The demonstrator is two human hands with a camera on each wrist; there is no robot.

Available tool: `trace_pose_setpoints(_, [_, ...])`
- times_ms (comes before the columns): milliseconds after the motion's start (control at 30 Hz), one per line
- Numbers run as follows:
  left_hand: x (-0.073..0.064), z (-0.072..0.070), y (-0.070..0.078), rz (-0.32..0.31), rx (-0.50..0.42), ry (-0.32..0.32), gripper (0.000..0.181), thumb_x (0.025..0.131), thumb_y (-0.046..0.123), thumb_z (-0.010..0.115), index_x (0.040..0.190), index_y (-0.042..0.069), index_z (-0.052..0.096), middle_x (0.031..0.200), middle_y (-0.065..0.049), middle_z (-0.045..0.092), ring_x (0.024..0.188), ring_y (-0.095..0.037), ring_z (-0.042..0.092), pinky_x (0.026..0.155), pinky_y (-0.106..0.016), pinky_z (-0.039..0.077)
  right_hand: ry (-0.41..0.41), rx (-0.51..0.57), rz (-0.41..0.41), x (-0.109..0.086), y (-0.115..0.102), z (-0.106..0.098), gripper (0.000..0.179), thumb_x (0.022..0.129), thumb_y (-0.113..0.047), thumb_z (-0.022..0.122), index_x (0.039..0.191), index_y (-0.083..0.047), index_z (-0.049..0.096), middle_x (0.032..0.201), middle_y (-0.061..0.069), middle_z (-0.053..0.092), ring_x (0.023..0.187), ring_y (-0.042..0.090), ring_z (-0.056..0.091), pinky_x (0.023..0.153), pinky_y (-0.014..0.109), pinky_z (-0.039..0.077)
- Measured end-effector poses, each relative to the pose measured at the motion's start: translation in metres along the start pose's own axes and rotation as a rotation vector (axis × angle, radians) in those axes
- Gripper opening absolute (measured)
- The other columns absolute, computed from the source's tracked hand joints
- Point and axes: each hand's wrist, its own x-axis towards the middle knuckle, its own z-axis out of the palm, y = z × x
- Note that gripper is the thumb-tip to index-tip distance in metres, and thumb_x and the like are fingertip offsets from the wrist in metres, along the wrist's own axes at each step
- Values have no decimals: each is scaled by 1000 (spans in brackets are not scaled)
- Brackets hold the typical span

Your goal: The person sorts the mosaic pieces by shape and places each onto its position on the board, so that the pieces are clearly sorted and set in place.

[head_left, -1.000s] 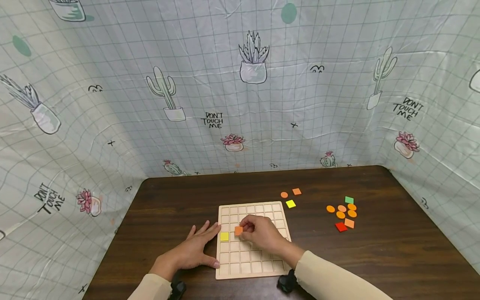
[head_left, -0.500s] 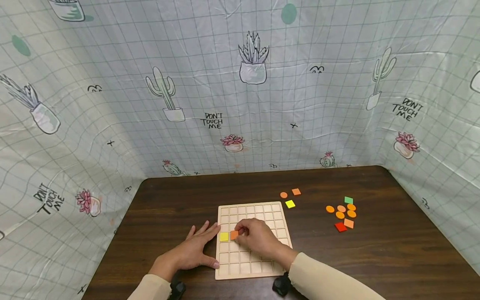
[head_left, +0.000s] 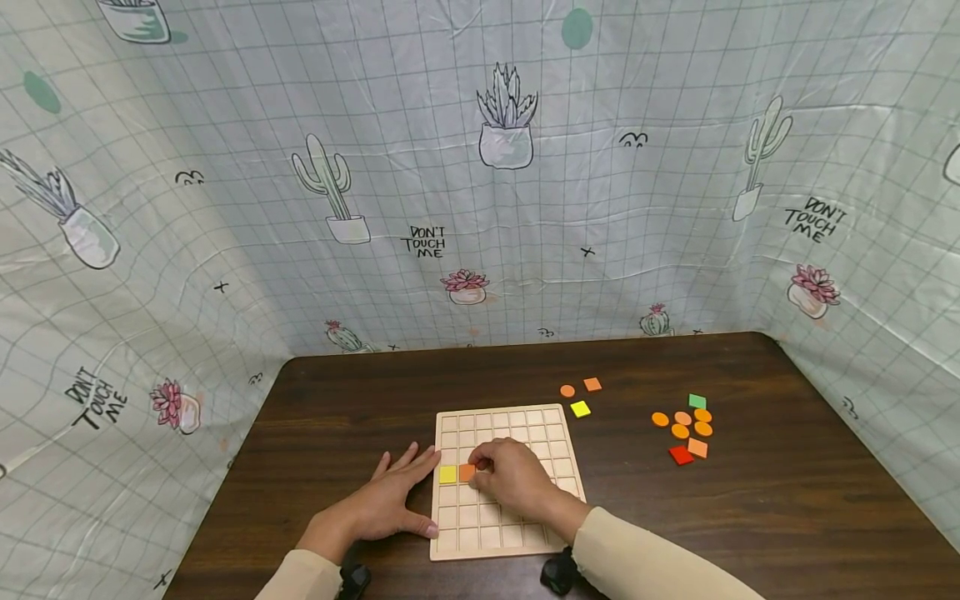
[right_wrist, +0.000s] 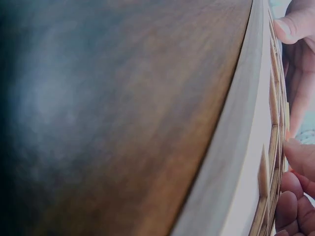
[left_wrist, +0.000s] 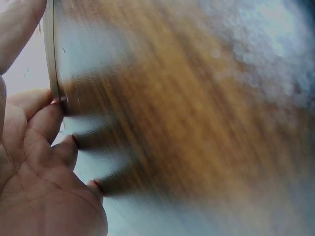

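Observation:
A pale wooden grid board [head_left: 491, 537] lies on the dark table. One yellow square tile [head_left: 447, 474] sits in a cell of its left column. In the cell just right of it is an orange square tile [head_left: 466, 473], which my right hand [head_left: 517, 482] pinches by its right side between thumb and fingers. My left hand [head_left: 384, 502] lies beside the board with fingers spread, its fingertips and thumb at the left edge. The left wrist view shows this palm [left_wrist: 44, 167] along the board's edge. Most of the right hand [right_wrist: 301, 206] is cut off in its wrist view.
Right of the board's far corner lie an orange disc [head_left: 567, 391], an orange square [head_left: 592, 384] and a yellow square [head_left: 581, 409]. Farther right, several orange discs [head_left: 680, 431] lie with a green square [head_left: 697, 402], a light orange square [head_left: 697, 448] and a red square [head_left: 681, 455].
My right hand has moved left and slightly nearer with the orange square tile, bringing it down into the cell beside the yellow tile. The left hand has stayed in place.

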Motion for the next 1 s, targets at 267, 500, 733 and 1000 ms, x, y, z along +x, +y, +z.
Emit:
trace_pose_setpoints(267, [1,1,0,-4,-1,0,109,83,46,87,168,10,29,176,-10,22,165,-39,4,126,-70,-9,-9,-3,-7,1,0,0,9,88,-8,82,97,-7,80,86,-4,70,80,7,58,73,27,51])
trace_pose_setpoints(500, [0,0,-1,0,2,-7,108,84,48,86,168,10,28,176,-11,21,165,-40,4,127,-70,-8,-25,5,17,0,-1,1,13,88,-11,84,100,-7,80,89,-3,70,82,8,60,74,28,51])
trace_pose_setpoints(733, [-2,-1,1,3,-4,-12,107,85,46,86,168,9,28,176,-13,21,164,-41,4,126,-72,-8,-28,2,25,-1,0,1,14,88,-13,85,102,-9,81,89,-5,69,83,9,59,74,29,51])
trace_pose_setpoints(1000, [-1,-1,1,-1,-5,-12,107,86,46,85,168,10,28,176,-11,20,164,-40,4,126,-71,-8,-26,26,30,-1,0,-1,14,89,-12,84,102,-8,81,91,-3,71,84,10,61,76,30,52])
